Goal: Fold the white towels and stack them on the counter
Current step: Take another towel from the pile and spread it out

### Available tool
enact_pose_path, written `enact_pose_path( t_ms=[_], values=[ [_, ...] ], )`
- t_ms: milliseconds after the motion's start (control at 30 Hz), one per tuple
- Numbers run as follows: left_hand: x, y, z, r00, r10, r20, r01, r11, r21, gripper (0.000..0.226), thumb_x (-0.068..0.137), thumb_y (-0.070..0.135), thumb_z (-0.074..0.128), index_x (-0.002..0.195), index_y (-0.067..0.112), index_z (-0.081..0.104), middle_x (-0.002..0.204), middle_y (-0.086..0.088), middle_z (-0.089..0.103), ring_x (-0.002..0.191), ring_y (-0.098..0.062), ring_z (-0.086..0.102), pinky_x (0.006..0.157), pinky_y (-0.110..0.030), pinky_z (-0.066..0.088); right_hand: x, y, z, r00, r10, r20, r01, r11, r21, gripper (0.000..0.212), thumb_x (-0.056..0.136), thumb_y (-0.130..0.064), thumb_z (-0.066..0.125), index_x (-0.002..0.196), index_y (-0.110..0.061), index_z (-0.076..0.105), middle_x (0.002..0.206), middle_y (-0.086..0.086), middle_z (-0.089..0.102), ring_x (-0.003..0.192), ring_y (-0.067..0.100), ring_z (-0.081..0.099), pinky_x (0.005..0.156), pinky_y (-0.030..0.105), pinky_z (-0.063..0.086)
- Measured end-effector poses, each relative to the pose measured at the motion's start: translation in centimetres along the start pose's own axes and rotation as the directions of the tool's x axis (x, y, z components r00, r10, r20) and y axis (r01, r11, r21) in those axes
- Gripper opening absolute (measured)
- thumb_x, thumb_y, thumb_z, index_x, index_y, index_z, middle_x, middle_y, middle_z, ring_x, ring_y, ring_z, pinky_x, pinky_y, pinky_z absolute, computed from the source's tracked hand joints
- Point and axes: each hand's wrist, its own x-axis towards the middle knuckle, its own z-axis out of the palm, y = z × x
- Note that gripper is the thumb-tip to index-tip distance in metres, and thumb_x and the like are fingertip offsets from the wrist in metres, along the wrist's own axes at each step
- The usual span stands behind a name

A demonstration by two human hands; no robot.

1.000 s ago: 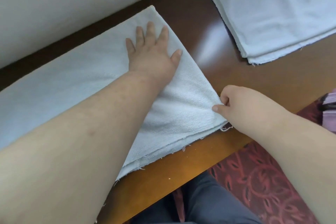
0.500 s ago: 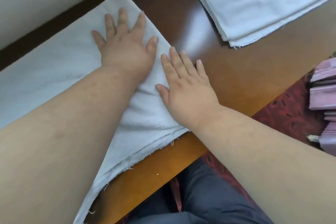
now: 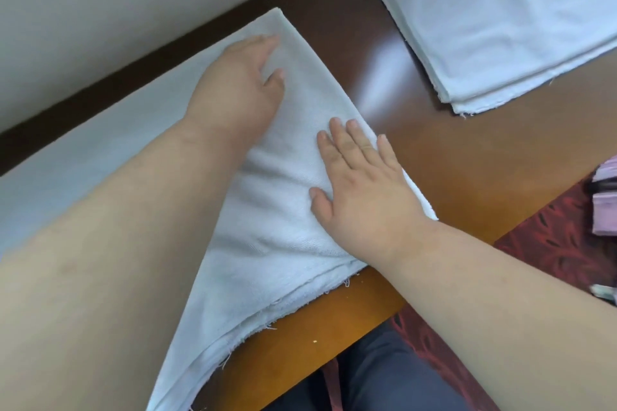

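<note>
While both hands lie on it, one towel (image 3: 267, 243) is spread in a long folded strip along the counter (image 3: 467, 177), running from under the left forearm out past both palms to a squared end. The left hand (image 3: 238, 87) rests near the strip's far corner, fingers together and blurred, thumb apart, nothing grasped. The right hand (image 3: 360, 190) presses flat on the near end just beside the left wrist, its four fingers straight and spread, thumb out to the side, gripping nothing. Frayed threads hang from the towel's edge below the right wrist. One stack (image 3: 500, 27) of folded towels sits well apart, beyond the right hand's fingertips; its edge shows several layers, too fine to count. By the right forearm lie red patterned fabric (image 3: 551, 253) and some pink things (image 3: 606, 203), cut off by the frame edge.
</note>
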Motion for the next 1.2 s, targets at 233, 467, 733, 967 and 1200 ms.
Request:
enact_pose_path(
  t_ms=[233, 467, 733, 967, 1200],
  values=[
    [-9.8, 0.9, 2.8, 0.989, -0.117, 0.087, 0.083, 0.944, 0.320, 0.061, 0.099, 0.044, 0.025, 0.155, 0.020, 0.017, 0.162, -0.005, 0.015, 0.148, -0.029, 0.008, 0.118, -0.051, 0.004, 9.3, -2.7, -3.5, 0.953, -0.232, -0.194, 0.265, 0.949, 0.171, 0.047, 0.101, -0.026, 0.034, 0.147, -0.019, 0.043, 0.156, 0.003, 0.036, 0.145, 0.019, 0.029, 0.118, 0.035, 0.020],
    [-9.7, -0.3, 0.9, 0.997, -0.032, 0.067, 0.025, 0.995, 0.101, 0.067, 0.096, 0.039, 0.043, 0.153, 0.013, 0.022, 0.159, -0.007, 0.025, 0.147, -0.025, 0.016, 0.119, -0.041, 0.003, 12.7, -0.2, -2.0, 0.942, -0.312, -0.120, 0.306, 0.950, -0.067, 0.056, 0.103, -0.040, 0.020, 0.155, -0.020, 0.023, 0.164, 0.001, 0.014, 0.151, 0.019, 0.008, 0.120, 0.039, 0.004],
    [-20.8, -6.3, -2.6, 0.852, -0.524, -0.001, 0.501, 0.814, 0.293, 0.069, 0.095, 0.061, 0.020, 0.154, 0.029, 0.006, 0.163, -0.006, -0.004, 0.148, -0.031, -0.011, 0.111, -0.060, -0.014, 10.9, -4.6, -3.6, 0.977, -0.114, -0.181, 0.120, 0.993, 0.021, 0.068, 0.081, -0.035, 0.031, 0.142, -0.008, 0.045, 0.158, 0.013, 0.027, 0.147, 0.027, 0.020, 0.120, 0.050, 0.016],
    [-27.4, -10.6, -5.8, 0.851, -0.513, -0.112, 0.521, 0.851, 0.061, 0.064, 0.095, 0.047, 0.029, 0.153, 0.022, 0.022, 0.160, -0.007, 0.017, 0.148, -0.026, 0.008, 0.119, -0.045, 0.005, 6.0, -27.7, 1.2, 0.645, -0.764, -0.007, 0.761, 0.641, 0.101, 0.051, 0.098, -0.024, 0.041, 0.148, -0.016, 0.039, 0.160, 0.007, 0.026, 0.150, 0.023, 0.015, 0.121, 0.048, 0.014],
    [-34.5, -16.1, -8.3, 0.594, -0.717, -0.365, 0.716, 0.678, -0.165, 0.045, 0.095, 0.039, 0.048, 0.139, 0.027, 0.050, 0.152, -0.002, 0.036, 0.141, -0.023, 0.025, 0.115, -0.038, 0.013, 6.7, -36.4, 3.8, 0.709, -0.701, -0.077, 0.702, 0.712, -0.020, 0.027, 0.094, -0.042, 0.050, 0.099, -0.022, 0.068, 0.115, 0.000, 0.059, 0.111, 0.026, 0.052, 0.093, 0.040, 0.042]
  ],
)
